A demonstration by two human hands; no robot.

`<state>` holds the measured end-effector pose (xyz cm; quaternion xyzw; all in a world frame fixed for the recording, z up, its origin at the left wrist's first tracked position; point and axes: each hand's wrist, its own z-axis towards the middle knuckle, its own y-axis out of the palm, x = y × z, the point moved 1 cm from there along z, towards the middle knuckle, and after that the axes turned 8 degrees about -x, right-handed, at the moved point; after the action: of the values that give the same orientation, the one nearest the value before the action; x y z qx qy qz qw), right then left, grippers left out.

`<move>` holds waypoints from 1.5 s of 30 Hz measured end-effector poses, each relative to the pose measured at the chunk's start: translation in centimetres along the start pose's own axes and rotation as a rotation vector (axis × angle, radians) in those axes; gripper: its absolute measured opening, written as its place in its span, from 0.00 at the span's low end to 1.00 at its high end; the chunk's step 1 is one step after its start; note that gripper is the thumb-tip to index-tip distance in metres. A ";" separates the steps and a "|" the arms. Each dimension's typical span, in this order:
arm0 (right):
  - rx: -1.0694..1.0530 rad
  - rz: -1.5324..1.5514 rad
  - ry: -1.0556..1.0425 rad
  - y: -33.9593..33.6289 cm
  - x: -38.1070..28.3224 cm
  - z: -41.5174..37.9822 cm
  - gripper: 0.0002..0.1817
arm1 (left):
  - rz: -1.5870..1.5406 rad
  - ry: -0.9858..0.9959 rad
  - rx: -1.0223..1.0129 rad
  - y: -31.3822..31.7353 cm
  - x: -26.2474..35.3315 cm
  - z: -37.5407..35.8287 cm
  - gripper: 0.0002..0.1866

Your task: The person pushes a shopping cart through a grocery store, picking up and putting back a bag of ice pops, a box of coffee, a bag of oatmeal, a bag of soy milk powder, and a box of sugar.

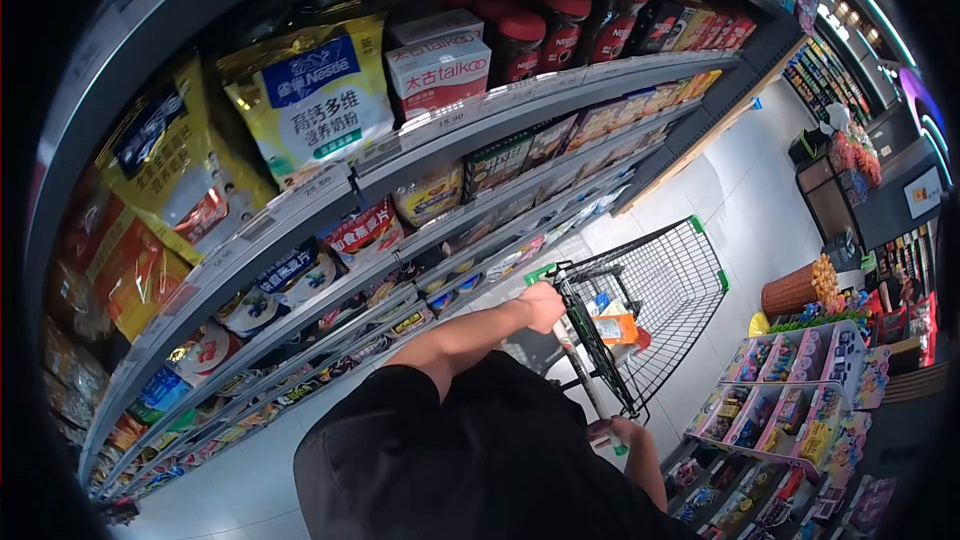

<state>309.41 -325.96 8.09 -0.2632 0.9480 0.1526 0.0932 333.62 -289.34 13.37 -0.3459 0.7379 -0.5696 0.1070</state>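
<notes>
A wire shopping cart (680,285) with green corners stands in front of me, an orange packet (616,329) and a few other items lying inside it. Near the left end of the cart's handlebar (583,365), my left hand (543,307) is closed round the bar. My right hand (615,431) is wrapped round the opposite end, beside its green cap.
Long shelves (420,145) run along my left, with milk powder bags (315,100), white and red boxes (438,70) and coffee jars (563,28). At the right are a tiered display (780,395) and a wicker basket (790,290). Tiled floor (735,190) stretches ahead.
</notes>
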 end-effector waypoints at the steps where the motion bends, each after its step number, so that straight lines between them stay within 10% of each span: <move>1: -0.032 -0.001 -0.030 0.4 0.3 0.2 0.20 | 0.004 -0.002 -0.001 0.1 0.2 -0.8 0.11; 8: 0.251 -0.188 -0.152 6.7 2.8 0.5 0.23 | 0.043 -0.040 -0.033 3.9 1.4 -4.8 0.12; 14: 1.056 -0.576 -0.210 16.4 3.3 -2.7 0.18 | 0.082 -0.071 -0.030 6.0 3.3 -9.1 0.14; 45: 1.093 -0.534 0.060 47.3 10.8 4.2 0.25 | 0.016 -0.043 -0.101 16.5 4.7 -39.0 0.14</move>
<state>275.69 -291.05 12.75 -0.4102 0.7925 -0.3924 0.2231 302.23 -260.52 12.20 -0.3570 0.7660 -0.5232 0.1098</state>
